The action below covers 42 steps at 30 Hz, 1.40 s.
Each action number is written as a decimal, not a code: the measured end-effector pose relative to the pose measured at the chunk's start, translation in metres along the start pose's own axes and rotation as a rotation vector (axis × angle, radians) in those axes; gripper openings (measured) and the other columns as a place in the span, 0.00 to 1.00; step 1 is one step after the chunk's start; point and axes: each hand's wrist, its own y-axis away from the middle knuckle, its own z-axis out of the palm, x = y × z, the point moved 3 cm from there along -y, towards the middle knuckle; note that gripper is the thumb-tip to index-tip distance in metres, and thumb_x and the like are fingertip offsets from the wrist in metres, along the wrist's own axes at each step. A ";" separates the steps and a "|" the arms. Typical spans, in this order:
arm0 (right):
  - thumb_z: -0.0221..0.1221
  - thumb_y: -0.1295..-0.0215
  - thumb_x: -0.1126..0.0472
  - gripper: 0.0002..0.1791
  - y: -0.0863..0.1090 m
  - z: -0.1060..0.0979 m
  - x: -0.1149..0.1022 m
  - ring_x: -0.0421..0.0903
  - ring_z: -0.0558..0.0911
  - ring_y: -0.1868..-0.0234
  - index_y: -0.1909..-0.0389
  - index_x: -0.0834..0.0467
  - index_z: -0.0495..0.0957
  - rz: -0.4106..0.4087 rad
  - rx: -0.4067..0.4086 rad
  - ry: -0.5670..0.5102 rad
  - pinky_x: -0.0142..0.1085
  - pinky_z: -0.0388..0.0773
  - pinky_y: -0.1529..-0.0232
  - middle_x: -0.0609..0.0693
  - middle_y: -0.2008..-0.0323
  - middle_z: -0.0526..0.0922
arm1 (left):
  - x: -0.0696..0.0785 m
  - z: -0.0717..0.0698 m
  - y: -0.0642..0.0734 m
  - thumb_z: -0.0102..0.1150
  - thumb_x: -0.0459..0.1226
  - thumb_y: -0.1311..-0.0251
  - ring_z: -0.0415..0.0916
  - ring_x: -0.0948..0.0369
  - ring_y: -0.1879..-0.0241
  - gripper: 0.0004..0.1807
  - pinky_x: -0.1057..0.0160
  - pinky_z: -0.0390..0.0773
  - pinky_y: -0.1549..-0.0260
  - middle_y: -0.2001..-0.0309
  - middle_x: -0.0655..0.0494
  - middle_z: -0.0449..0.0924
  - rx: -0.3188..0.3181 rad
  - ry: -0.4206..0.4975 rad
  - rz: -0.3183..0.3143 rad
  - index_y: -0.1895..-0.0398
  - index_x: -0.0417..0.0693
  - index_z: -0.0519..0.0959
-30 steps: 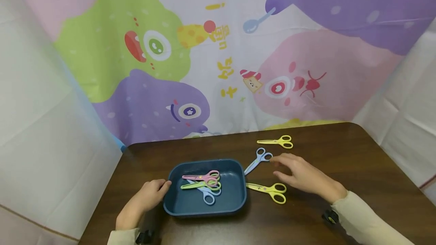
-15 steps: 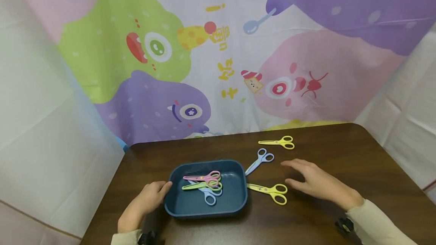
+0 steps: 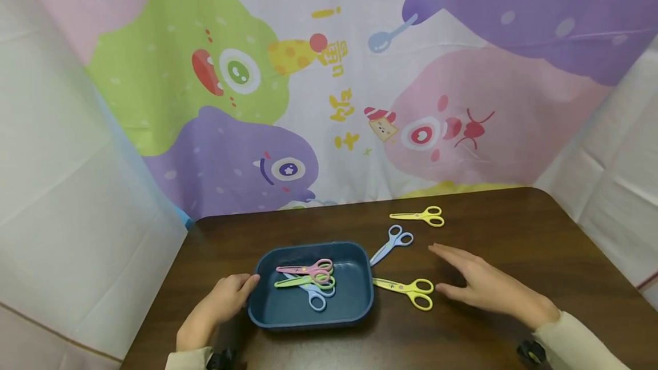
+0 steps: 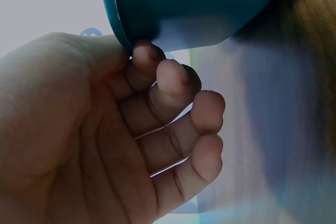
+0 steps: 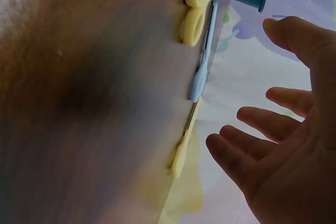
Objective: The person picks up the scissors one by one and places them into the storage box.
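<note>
A dark blue plastic box (image 3: 349,296) stands on the table with pink scissors (image 3: 303,270), green scissors (image 3: 288,282) and blue scissors (image 3: 310,290) piled inside. My left hand (image 3: 221,301) grips its left rim, thumb over the edge and curled fingers at the outer wall, as the left wrist view shows. Yellow scissors (image 3: 398,286) lie by the box's right side, their tips close against it. Behind them are blue scissors (image 3: 382,250), pointing toward the box. Farther back lie smaller-looking yellow scissors (image 3: 411,216). To the right, my right hand (image 3: 488,287) hovers with spread fingers, holding nothing.
The brown wooden table (image 3: 514,227) ends at a printed cartoon curtain (image 3: 344,176) at the back. White cloth sides (image 3: 61,187) stand at left and right.
My right hand has drawn back to the right, away from the blue scissors and the near yellow scissors. The left hand, the box and all the scissors stay where they were.
</note>
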 end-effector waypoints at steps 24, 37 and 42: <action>0.66 0.32 0.42 0.37 -0.004 0.030 -0.012 0.51 0.82 0.43 0.33 0.65 0.73 0.001 -0.048 -0.023 0.51 0.80 0.45 0.54 0.43 0.82 | -0.004 0.005 0.000 0.49 0.42 0.21 0.73 0.61 0.76 0.16 0.60 0.73 0.71 0.78 0.56 0.74 0.036 0.046 0.018 0.62 0.42 0.83; 0.64 0.30 0.43 0.33 -0.014 0.037 -0.012 0.52 0.81 0.46 0.37 0.65 0.77 0.013 -0.135 -0.030 0.51 0.80 0.47 0.53 0.45 0.82 | -0.007 0.004 0.003 0.49 0.42 0.21 0.72 0.60 0.80 0.18 0.61 0.73 0.76 0.81 0.56 0.71 0.008 0.072 0.037 0.68 0.42 0.79; 0.66 0.31 0.49 0.27 -0.014 0.038 -0.013 0.51 0.81 0.48 0.41 0.65 0.80 -0.007 -0.102 -0.006 0.48 0.80 0.48 0.52 0.48 0.83 | -0.004 0.003 0.002 0.49 0.42 0.21 0.72 0.60 0.80 0.17 0.61 0.74 0.76 0.81 0.55 0.71 0.003 0.065 0.021 0.67 0.42 0.79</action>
